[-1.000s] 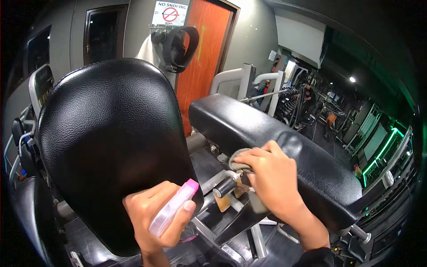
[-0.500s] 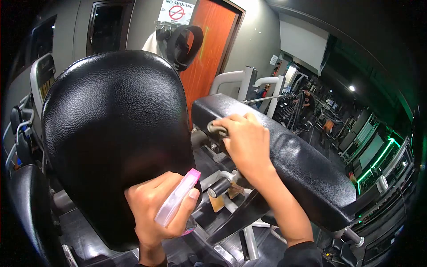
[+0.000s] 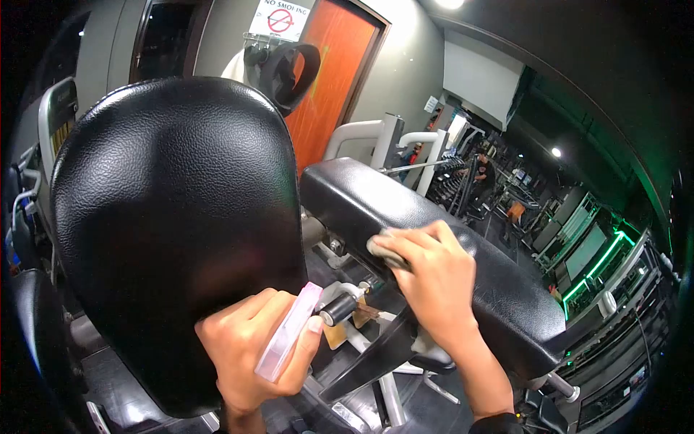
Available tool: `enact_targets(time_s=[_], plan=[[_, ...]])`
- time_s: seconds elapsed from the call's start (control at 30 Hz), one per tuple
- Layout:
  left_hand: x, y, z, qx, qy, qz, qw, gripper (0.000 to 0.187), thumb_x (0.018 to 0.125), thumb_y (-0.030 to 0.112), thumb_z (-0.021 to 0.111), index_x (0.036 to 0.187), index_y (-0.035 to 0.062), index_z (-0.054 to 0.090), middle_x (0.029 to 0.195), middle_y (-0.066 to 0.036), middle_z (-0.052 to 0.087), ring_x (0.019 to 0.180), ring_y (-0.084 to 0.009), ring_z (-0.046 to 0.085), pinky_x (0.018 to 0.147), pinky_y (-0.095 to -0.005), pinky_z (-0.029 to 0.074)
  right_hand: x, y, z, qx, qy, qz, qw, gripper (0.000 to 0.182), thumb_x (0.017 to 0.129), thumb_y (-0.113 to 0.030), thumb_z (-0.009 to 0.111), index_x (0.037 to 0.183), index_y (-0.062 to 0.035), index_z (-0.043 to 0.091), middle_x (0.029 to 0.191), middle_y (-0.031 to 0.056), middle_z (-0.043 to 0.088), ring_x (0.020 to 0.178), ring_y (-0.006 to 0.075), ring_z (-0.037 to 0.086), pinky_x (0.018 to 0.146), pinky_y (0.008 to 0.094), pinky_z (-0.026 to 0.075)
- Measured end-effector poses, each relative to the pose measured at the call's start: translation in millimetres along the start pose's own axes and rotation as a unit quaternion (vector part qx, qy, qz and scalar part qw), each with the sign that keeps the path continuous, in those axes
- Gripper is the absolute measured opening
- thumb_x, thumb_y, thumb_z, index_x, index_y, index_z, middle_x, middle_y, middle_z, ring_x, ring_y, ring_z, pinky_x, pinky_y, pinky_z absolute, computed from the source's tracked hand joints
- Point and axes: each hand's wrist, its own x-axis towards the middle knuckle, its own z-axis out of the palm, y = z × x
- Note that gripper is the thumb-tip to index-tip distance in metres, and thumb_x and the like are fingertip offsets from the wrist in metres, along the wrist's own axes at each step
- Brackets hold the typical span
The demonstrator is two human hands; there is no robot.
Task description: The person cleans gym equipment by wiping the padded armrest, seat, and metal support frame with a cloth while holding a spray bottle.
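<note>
My left hand (image 3: 249, 343) is closed around a clear plastic bottle with a pink top (image 3: 290, 333), held at a tilt in front of the black backrest (image 3: 181, 173). Most of the bottle's body is hidden by the fingers and palm. My right hand (image 3: 437, 278) grips a folded greyish cloth (image 3: 389, 249) and presses it against the side and upper edge of the long black padded cushion (image 3: 361, 195). Only a small part of the cloth shows beyond the fingers.
Between the pads sit a black roller (image 3: 337, 309) and pale metal frame bars. Behind stand an orange door (image 3: 340, 72), a no-smoking sign (image 3: 280, 19) and black gear hanging on hooks. A person (image 3: 483, 177) is far back near a dumbbell rack.
My right hand has slid the cloth along the cushion, rightward and nearer to me. My left hand keeps its hold on the bottle, and the view has shifted slightly.
</note>
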Motion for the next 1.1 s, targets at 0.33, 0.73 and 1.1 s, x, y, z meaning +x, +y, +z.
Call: enact_targets(time_s=[0.33,0.73,1.1], plan=[[-4.3,-6.0,0.1,-0.041,0.014,-0.028,0.999,0.029,0.074,0.027,0.064,0.069,-0.0009,0.066,0.055,-0.010,0.052,0.043,-0.0208,0.050,0.046,-0.0319,0.033,8.9,-23.8,40.7,-0.111,-0.058,-0.067,0.990,0.008,0.077,-0.013,0.066,0.083,-0.0124,0.071,0.089,-0.0027,0.064,0.093,0.0180,0.061,0.060,0.0268,0.057],[-2.0,-4.1,1.0,-0.010,0.009,-0.011,1.000,0.030,0.074,0.030,0.064,0.068,-0.0002,0.065,0.055,-0.010,0.053,0.044,-0.0227,0.050,0.046,-0.0325,0.034,-30.4,1.0,-24.1,-0.030,-0.051,0.010,0.998,0.033,0.069,-0.009,0.076,0.100,-0.0219,0.077,0.107,-0.0078,0.072,0.093,0.0180,0.062,0.064,0.0311,0.056],[-1.9,-5.4,-2.9,-0.022,-0.003,-0.021,1.000,0.022,0.073,0.022,0.069,0.071,0.0011,0.066,0.058,-0.011,0.057,0.045,-0.0255,0.054,0.046,-0.0322,0.038,-1.4,1.2,-2.4,0.004,-0.007,-0.001,1.000,0.037,0.068,-0.008,0.078,0.103,-0.0225,0.074,0.104,-0.0082,0.070,0.095,0.0205,0.063,0.072,0.0343,0.057]])
